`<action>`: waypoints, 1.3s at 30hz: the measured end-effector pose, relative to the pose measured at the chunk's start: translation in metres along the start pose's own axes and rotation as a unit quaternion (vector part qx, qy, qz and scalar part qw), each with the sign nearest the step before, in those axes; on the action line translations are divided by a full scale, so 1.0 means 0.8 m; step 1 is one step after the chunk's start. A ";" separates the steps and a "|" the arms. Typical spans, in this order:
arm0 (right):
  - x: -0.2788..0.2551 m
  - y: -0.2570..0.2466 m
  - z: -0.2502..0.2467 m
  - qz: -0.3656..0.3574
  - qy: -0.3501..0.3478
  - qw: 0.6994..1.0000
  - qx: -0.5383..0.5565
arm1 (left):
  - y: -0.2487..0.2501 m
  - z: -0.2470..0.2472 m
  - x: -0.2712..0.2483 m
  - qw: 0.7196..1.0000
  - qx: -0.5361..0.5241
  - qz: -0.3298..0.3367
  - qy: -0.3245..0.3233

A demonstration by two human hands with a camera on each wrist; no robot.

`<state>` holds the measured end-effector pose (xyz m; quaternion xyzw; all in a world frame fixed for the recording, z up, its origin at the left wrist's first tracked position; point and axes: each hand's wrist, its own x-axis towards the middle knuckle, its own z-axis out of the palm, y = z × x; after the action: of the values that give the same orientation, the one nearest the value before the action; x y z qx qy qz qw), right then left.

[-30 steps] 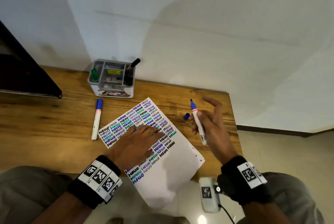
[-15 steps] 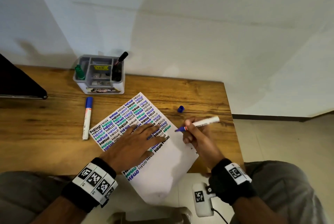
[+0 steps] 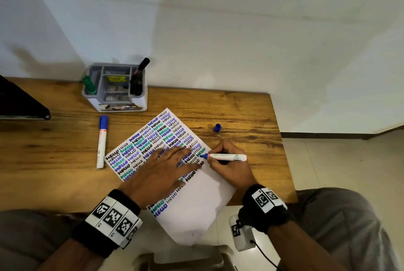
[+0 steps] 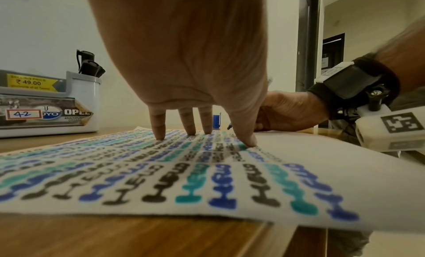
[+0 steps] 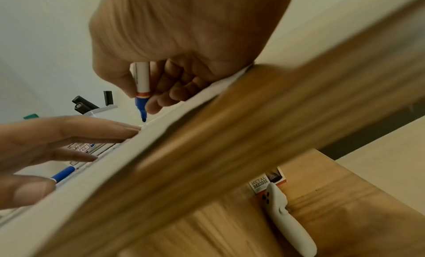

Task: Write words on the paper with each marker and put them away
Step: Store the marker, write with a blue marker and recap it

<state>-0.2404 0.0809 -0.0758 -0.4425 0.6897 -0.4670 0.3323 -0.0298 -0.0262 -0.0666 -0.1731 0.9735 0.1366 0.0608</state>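
A white paper (image 3: pixel 196 200) (image 4: pixel 299 161) covered in rows of HELLO in black, blue and teal lies slanted on the wooden desk (image 3: pixel 54 157), its near corner hanging over the front edge. My left hand (image 3: pixel 161 170) (image 4: pixel 184 60) presses flat on it with straight fingers. My right hand (image 3: pixel 229 165) (image 5: pixel 161 70) grips an uncapped blue marker (image 3: pixel 226 157) (image 5: pixel 142 86), whose tip rests at the paper's right edge. Its blue cap (image 3: pixel 217 127) (image 4: pixel 216 121) stands on the desk beyond. A second, capped blue marker (image 3: pixel 101 141) lies left of the paper.
A grey organiser (image 3: pixel 115 87) (image 4: pixel 46 104) at the back holds a green marker (image 3: pixel 89 85) and black markers (image 3: pixel 138 74). A dark object (image 3: pixel 19 102) sits at the left edge. The desk ends just right of my right hand. A white device (image 5: pixel 287 224) lies on the floor below.
My right hand swung the uncapped blue marker down from upright and brought its tip onto the paper's right edge. My left hand stayed pressed on the paper.
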 end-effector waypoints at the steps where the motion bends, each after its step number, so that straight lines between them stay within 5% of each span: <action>1: 0.001 0.001 0.000 0.001 0.001 1.000 -0.001 | 0.000 0.000 0.000 1.000 0.003 -0.001 -0.004; 39: 0.003 0.012 0.006 -0.016 0.017 1.000 -0.012 | 0.002 0.000 0.002 0.999 0.033 0.003 -0.003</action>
<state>-0.2405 0.0788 -0.0867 -0.4493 0.6939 -0.4712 0.3075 -0.0319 -0.0256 -0.0668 -0.1673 0.9778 0.1052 0.0690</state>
